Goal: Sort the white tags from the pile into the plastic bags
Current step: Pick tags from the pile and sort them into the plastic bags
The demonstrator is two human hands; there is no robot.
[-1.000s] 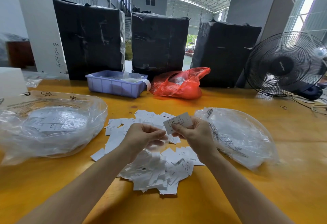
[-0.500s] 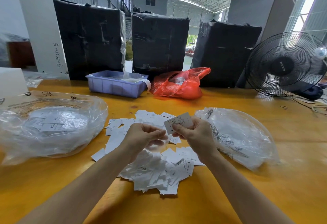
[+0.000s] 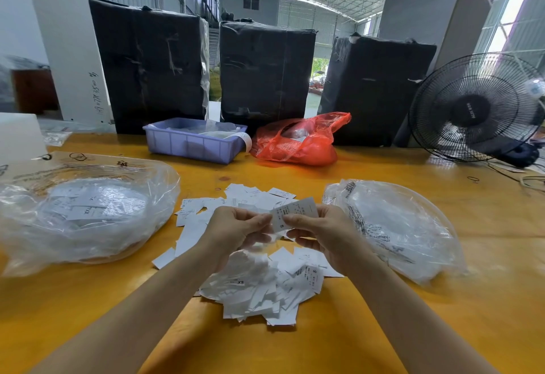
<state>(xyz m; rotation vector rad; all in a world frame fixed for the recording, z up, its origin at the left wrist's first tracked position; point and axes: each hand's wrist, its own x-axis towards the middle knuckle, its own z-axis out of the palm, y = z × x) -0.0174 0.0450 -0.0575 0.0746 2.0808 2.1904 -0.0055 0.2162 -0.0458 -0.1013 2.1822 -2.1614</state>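
Note:
A pile of white tags (image 3: 250, 291) lies on the yellow table (image 3: 486, 300) right in front of me. My right hand (image 3: 324, 235) pinches one white tag (image 3: 296, 211), marked S, and holds it up above the pile. My left hand (image 3: 236, 229) is curled beside it, its thumb tip at the tag's left edge. A clear plastic bag (image 3: 88, 217) with several tags inside lies to the left of the pile. Another clear plastic bag (image 3: 398, 226) lies to the right, close to my right wrist.
Along the table's back stand a purple bin (image 3: 191, 146), a red plastic bag (image 3: 295, 143) and three black wrapped bundles (image 3: 153, 63). A black fan (image 3: 477, 108) sits at the far right, with cables beside it.
The held tag has dipped slightly toward the pile. Both hands otherwise stay where they were.

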